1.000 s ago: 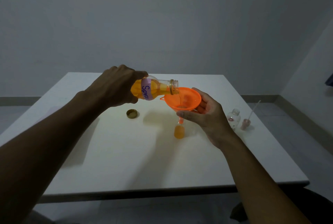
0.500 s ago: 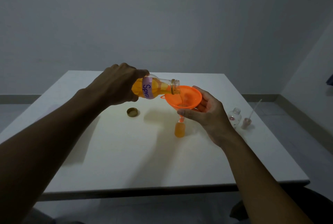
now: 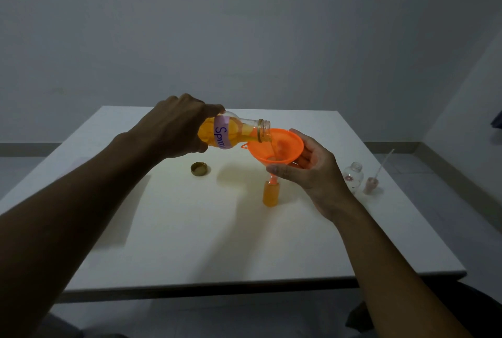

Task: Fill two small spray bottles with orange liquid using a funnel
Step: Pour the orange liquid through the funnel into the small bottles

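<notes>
My left hand (image 3: 176, 127) grips a clear supply bottle (image 3: 236, 132) of orange liquid with a purple label, tipped on its side so its mouth is over an orange funnel (image 3: 275, 146). Liquid runs from the mouth into the funnel bowl. My right hand (image 3: 312, 169) holds the funnel by its rim and lower cone. The funnel's spout sits in the neck of a small spray bottle (image 3: 270, 193), which stands upright on the white table (image 3: 190, 229) and looks almost full of orange liquid. A second small spray bottle (image 3: 354, 176), clear and empty, stands to the right.
A gold screw cap (image 3: 200, 168) lies on the table left of the funnel. A pinkish spray head (image 3: 370, 185) with a thin tube stands next to the empty bottle near the table's right edge. A grey wall rises behind the table.
The level in the small spray bottle under the funnel has risen. Both hands keep nearly the same pose; pouring continues.
</notes>
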`<state>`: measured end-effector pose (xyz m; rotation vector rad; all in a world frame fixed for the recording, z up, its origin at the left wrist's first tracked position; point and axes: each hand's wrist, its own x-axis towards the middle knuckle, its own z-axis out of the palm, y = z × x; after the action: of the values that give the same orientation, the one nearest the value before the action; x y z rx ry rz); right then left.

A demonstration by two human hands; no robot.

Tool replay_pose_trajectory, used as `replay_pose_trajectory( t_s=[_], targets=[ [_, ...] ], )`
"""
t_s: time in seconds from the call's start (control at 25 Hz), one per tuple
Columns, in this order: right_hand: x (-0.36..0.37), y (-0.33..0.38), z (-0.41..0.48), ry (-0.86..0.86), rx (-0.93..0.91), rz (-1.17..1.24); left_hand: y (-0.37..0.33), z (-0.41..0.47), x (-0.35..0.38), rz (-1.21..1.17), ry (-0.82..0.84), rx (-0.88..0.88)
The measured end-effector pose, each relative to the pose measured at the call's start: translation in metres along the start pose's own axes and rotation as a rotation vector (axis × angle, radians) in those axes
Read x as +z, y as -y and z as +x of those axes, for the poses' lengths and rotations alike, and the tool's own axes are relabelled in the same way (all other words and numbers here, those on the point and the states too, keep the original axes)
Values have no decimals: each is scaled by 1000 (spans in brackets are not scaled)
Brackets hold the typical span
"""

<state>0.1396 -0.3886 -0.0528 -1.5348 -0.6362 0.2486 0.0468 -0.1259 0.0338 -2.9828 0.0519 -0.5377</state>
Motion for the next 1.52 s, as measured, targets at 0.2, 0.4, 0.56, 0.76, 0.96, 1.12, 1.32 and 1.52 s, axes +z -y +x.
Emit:
replay_pose_trajectory(
  t_s=[0.2,0.4,0.56,0.76,0.96,1.12,1.32,1.52],
  targets=[
    [0,3,-1,-3,-1,-20,0,1,1,-12,-15,11],
    [0,9,-4,-16,-9,-9,0,-2,7,-92,-59,-4],
    [0,12,-2,-30,-2,-52,-6,-13,18,-313,-88,-61],
    [0,16,-1,-35,0,-81,-20,-26,29,-516,-183,-216],
    [-1,23,-3,-46,-14,-94,-28,-32,40,-582,-206,-274],
    [0,25,-5,-55,-22,-107,-33,-36,44,-586,-230,-302],
    [1,24,-8,-85,-31,-103,-37,-40,42,-595,-246,-308],
    [-1,22,-7,-83,-36,-56,-37,-37,40,-585,-250,-327]
  ],
)
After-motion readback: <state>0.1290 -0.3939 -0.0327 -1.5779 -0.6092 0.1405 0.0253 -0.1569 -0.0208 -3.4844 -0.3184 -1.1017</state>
